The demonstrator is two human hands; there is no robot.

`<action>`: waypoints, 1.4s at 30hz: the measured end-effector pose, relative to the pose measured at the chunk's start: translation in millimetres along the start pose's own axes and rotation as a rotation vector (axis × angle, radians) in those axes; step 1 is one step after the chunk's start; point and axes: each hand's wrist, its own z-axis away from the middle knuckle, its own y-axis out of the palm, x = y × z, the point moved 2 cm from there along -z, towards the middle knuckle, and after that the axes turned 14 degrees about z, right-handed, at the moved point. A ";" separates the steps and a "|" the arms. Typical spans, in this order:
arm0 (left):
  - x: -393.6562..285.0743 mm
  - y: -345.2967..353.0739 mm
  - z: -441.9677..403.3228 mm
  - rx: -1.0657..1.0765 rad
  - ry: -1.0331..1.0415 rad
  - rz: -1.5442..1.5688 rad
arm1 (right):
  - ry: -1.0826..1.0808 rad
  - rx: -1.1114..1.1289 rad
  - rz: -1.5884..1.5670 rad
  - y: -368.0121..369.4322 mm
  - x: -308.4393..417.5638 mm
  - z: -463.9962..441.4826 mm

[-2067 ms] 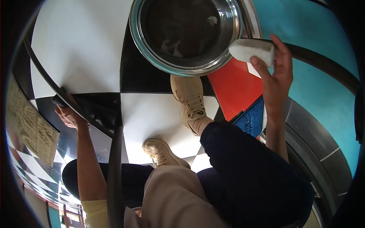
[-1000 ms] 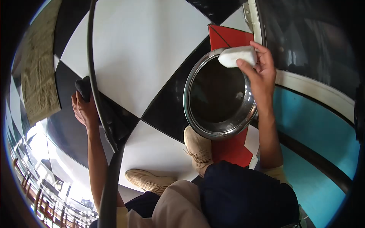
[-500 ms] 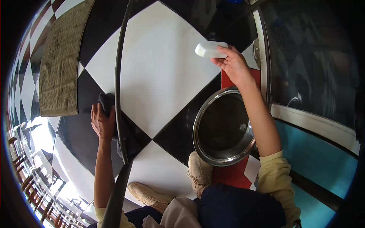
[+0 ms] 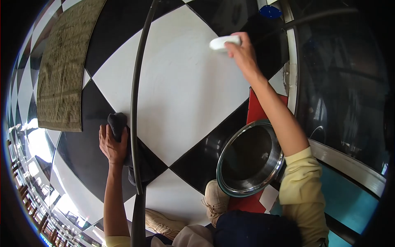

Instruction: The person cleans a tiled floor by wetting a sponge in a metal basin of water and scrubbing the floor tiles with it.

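Note:
My left hand (image 4: pixel 113 144) is wrapped around a bunched dark grey cloth (image 4: pixel 118 123). The cloth's lower end trails behind a long dark bar (image 4: pixel 135 99). My right hand (image 4: pixel 243 53) stretches forward over the far part of a big white floor tile (image 4: pixel 181 90). Its fingers grip a smooth, white oblong object (image 4: pixel 222 42), slightly blurred, whose exact kind I cannot make out. Below my right forearm stands a shiny metal basin (image 4: pixel 225 181) with dark liquid inside. The forearm hides part of its right rim.
A brownish-green woven mat (image 4: pixel 66 70) lies at the left on the black-and-white floor. A pale door-frame rail (image 4: pixel 292 53) and dark glossy panel (image 4: pixel 337 82) bound the right. A red floor strip (image 4: pixel 257 105) runs under the basin. My beige shoes (image 4: pixel 216 201) are below.
My right hand has moved farther forward with the white object, now turned and held from above. The left hand keeps the cloth in about the same place; the view has shifted slightly.

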 end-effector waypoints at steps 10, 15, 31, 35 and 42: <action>-5.2 -0.1 -11.1 0.083 0.014 0.064 | 0.135 0.358 -0.091 -12.4 19.0 -16.0; -11.5 -1.2 -20.5 0.128 0.064 0.080 | 0.128 0.203 -0.032 -21.7 9.1 -64.3; -7.7 -0.1 -38.4 0.285 0.201 0.158 | 0.175 0.500 -0.151 -31.8 -2.2 -64.9; -8.0 -0.2 -36.1 0.308 0.152 0.162 | 0.178 0.334 -0.164 -41.5 -12.9 -61.6; -5.9 0.3 -34.2 0.306 0.146 0.162 | 0.204 0.355 -0.174 -48.8 -21.5 -50.0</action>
